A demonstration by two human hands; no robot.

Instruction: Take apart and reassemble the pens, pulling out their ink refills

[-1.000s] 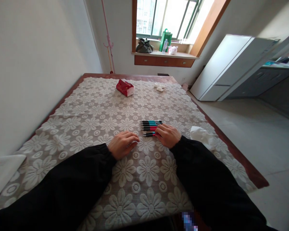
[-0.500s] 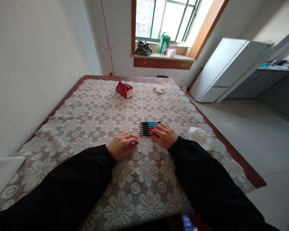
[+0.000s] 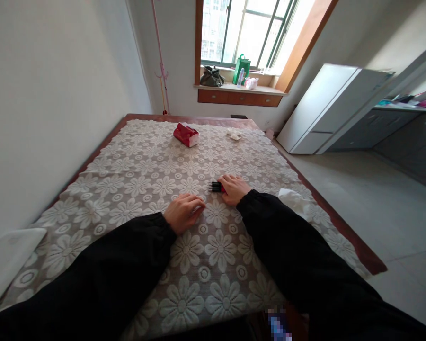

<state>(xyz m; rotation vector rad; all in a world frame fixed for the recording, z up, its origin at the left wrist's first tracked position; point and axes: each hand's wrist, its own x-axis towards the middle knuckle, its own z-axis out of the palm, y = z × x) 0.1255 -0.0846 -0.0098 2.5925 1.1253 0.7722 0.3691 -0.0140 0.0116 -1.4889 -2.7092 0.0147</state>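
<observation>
Several mechanical pencils or pens [image 3: 215, 186] lie bunched side by side on the flowered tablecloth [image 3: 220, 251], with their dark tips pointing left. My right hand [image 3: 233, 189] is wrapped over their rear part, which it hides, and a bit of red barrel shows at its fingers. Left of and slightly nearer than the bunch, my left hand [image 3: 184, 211] rests on the cloth. Its fingers are together and curled in towards the thumb, and nothing shows in them. A gap of cloth lies between the two hands.
A red tissue pack [image 3: 186, 135] and a small pale crumpled item [image 3: 234, 135] lie towards the far edge. Crumpled white tissue [image 3: 294, 201] is beside my right sleeve. A white flat object [image 3: 12, 260] sits at the left edge.
The spread row of pens is now squeezed into a narrow bunch. My right hand has moved left and away from me, closing over them. My left hand has stayed nearly still.
</observation>
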